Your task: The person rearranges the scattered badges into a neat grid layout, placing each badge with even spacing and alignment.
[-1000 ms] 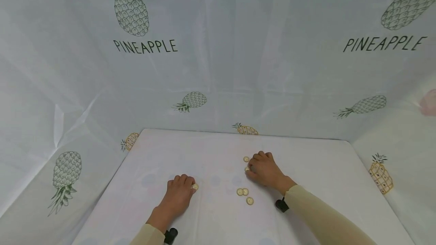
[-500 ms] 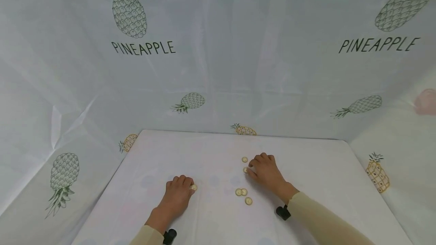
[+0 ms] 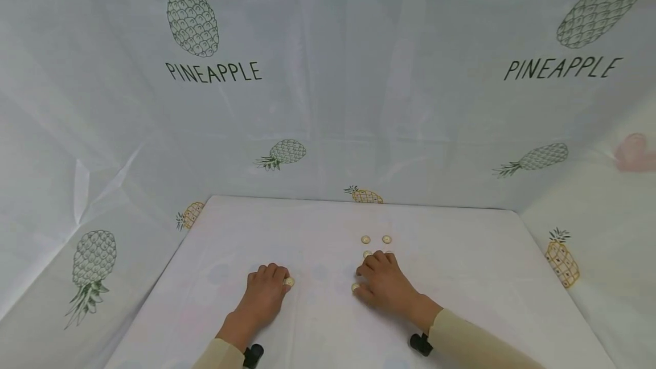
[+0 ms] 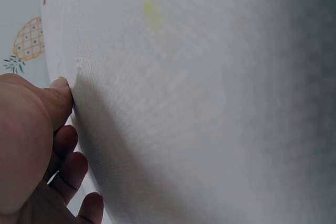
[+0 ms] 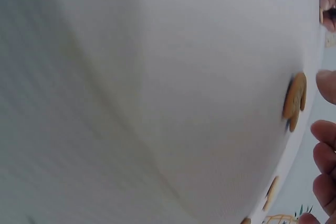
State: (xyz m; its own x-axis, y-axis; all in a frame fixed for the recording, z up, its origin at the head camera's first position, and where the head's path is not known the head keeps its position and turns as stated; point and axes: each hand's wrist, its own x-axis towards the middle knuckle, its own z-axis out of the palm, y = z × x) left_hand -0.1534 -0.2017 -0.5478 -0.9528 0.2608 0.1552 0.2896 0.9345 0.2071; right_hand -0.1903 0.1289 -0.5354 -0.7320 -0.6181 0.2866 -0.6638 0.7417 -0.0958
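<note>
My left hand (image 3: 264,295) rests low over the white tabletop and pinches a small round tan disc (image 3: 289,282) at its fingertips. In the left wrist view its thumb (image 4: 62,95) and curled fingers show, while the disc is hidden there. My right hand (image 3: 385,285) hovers with fingers bent, just over several similar discs. One disc (image 3: 355,287) peeks out by its thumb, another (image 3: 367,254) by its fingers. The right wrist view shows a cluster of tan discs (image 5: 295,98) on the surface, apart from the fingertips, with nothing between them.
Two more discs lie beyond the right hand, a left one (image 3: 365,239) and a right one (image 3: 386,239). The white tabletop (image 3: 246,221) ends at a pineapple-printed sheet (image 3: 333,101) that rises behind and along both sides.
My right hand has come back toward me, leaving the far discs, and now covers the nearer cluster. Discs formerly under it show at the far side. The left hand keeps its disc in place.
</note>
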